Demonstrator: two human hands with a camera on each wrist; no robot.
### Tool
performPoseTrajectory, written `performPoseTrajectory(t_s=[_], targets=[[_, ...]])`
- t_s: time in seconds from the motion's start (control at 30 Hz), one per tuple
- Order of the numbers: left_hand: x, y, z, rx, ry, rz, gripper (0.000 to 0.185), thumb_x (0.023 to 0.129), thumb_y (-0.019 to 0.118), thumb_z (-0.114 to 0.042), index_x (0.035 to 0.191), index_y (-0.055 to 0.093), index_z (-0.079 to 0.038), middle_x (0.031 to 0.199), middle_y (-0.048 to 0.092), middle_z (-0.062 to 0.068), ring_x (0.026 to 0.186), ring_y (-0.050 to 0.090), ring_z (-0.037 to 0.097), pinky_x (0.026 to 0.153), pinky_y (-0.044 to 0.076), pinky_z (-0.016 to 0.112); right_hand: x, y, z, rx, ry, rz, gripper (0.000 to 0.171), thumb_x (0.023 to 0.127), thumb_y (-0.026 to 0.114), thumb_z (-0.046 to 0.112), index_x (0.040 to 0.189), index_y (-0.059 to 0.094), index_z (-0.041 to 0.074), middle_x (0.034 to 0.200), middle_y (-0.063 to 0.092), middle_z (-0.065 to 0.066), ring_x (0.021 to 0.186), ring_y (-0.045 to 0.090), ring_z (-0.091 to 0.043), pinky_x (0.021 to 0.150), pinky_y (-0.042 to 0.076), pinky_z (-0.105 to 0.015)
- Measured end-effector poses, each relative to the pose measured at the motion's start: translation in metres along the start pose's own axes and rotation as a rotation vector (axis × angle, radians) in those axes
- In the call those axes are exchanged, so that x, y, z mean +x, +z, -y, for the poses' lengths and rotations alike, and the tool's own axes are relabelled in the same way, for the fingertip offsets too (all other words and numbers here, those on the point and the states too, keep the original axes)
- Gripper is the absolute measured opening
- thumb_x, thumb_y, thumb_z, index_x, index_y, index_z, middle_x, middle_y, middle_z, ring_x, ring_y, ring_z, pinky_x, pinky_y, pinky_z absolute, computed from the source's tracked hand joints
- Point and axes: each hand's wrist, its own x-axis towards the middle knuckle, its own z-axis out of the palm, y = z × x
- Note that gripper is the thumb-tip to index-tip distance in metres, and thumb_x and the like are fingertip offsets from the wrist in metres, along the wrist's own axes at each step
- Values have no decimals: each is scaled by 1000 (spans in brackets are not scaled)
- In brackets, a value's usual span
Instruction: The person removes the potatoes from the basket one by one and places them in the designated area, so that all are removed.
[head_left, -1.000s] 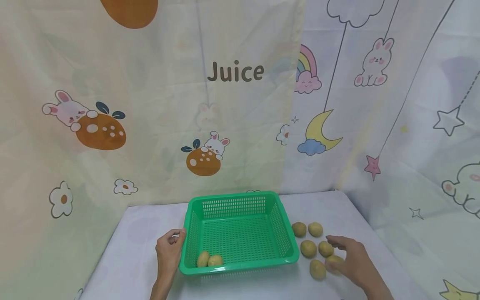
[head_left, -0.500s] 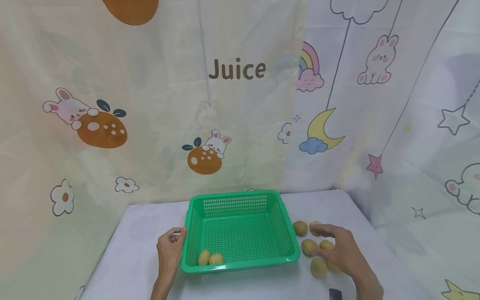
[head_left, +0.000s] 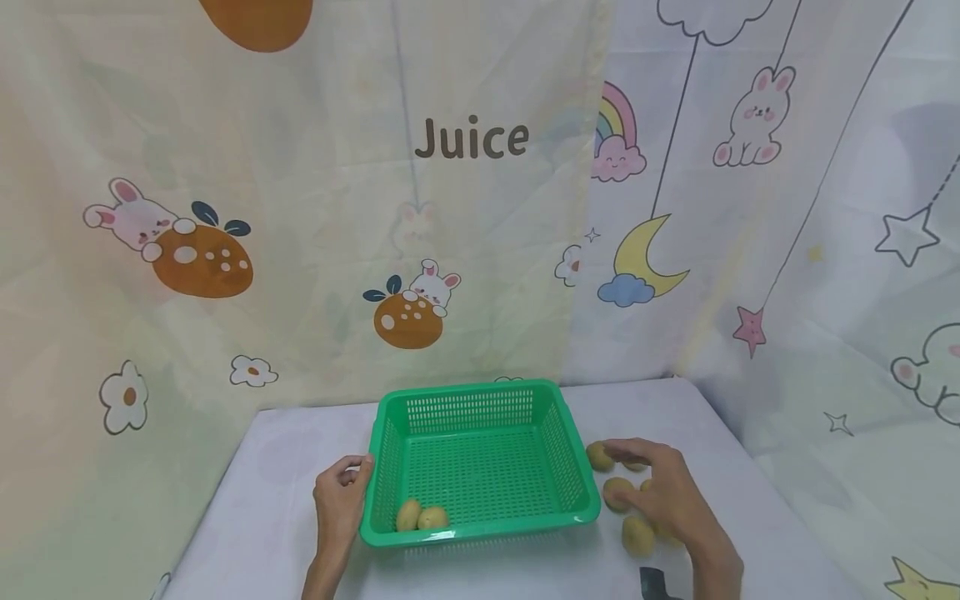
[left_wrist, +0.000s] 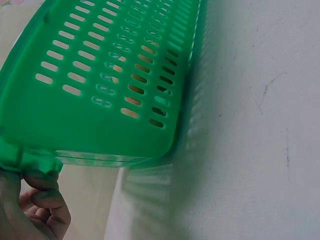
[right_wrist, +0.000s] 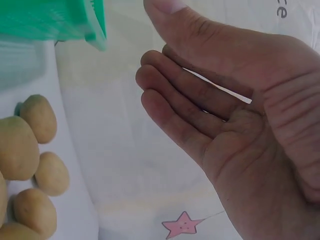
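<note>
Left hand [head_left: 339, 493] gripping green basket [head_left: 480, 400] rim, lower centre of frame. Right hand [head_left: 660, 492], fingers apart and holding nothing, hovering over loose potatoes [head_left: 636, 535], lower right.

The right hand [head_left: 660, 492] hides some of the loose potatoes [head_left: 637, 535] beneath it
</note>
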Motion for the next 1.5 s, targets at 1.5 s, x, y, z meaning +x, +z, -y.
performPoseTrajectory(t_s=[1.5], targets=[[3,2,2,-7,-17,-6,32,110,67,-21,114,76,10,68,74,8,54,66,17,51,53,23,35,77,37,171,-121,212,64,76,98,10,136,74,10,130,79,-3,120,74,-27,104,61,-40]])
